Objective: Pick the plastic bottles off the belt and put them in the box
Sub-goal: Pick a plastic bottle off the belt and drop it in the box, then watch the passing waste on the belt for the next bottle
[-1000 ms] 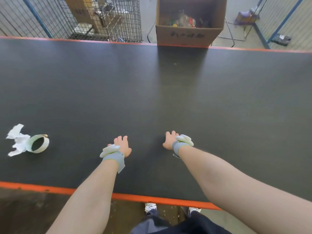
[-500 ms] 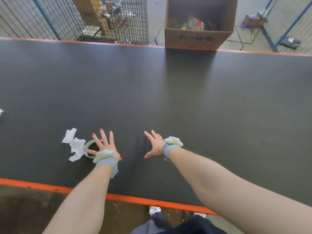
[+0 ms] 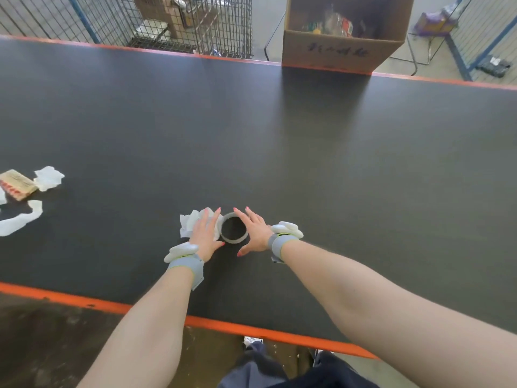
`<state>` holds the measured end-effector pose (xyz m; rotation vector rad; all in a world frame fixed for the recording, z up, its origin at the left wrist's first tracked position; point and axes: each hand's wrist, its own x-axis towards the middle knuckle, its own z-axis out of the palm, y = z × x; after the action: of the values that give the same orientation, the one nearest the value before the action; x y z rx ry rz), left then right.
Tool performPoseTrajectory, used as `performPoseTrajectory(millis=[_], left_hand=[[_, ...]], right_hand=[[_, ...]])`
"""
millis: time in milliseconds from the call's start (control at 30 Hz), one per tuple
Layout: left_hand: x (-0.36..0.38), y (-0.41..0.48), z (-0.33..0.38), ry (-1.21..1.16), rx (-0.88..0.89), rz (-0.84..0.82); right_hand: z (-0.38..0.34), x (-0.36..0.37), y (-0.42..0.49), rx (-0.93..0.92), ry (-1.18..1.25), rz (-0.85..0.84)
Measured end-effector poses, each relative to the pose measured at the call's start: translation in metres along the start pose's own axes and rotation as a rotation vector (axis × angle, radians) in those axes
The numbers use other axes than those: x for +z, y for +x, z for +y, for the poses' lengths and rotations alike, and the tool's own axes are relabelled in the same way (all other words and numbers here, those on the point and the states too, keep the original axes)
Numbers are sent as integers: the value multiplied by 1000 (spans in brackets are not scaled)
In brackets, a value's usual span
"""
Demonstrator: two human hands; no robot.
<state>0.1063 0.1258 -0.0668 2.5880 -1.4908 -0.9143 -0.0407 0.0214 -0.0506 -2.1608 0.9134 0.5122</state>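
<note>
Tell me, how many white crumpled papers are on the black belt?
3 for sure. One crumpled paper lies partly under the left hand, beside the tape ring. One sits far left by a flat packet. A torn strip curls below. More may be off-frame.

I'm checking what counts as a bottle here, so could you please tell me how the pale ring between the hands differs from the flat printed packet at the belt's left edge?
The pale translucent plastic ring is round and hollow, the belt showing through its middle; the flat tan packet with red print is rectangular and solid. The ring lies between the left hand and right hand; the packet lies far left, beyond both. Both lie on the black belt beside crumpled white paper, and neither is a bottle.
</note>
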Motion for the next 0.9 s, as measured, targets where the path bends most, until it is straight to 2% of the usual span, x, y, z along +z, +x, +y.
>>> performPoseTrajectory(millis=[67, 133, 233, 300, 367, 433, 600, 767, 900], left_hand=[[-5, 8, 15, -9, 45, -2], [-8, 9, 27, 98, 50, 16], [-8, 6, 29, 150, 46, 18], [-7, 5, 24, 169, 5, 33], [-9, 2, 18, 205, -77, 50], [-12, -1, 12, 201, -172, 47], [-18, -7, -4, 176, -359, 43], [-26, -16, -33, 247, -519, 89], [-39, -25, -49, 216, -591, 73]], right_hand=[[5, -4, -2, 15, -4, 35], [11, -7, -3, 70, -56, 66], [21, -10, -7, 289, -145, 96], [22, -16, -12, 460, -105, 88], [21, -22, -18, 505, -127, 176], [22, -24, -18, 466, -188, 221], [10, -14, -1, 310, -105, 123], [-17, 2, 12, 103, -55, 43], [-31, 1, 24, 10, -59, 28]])
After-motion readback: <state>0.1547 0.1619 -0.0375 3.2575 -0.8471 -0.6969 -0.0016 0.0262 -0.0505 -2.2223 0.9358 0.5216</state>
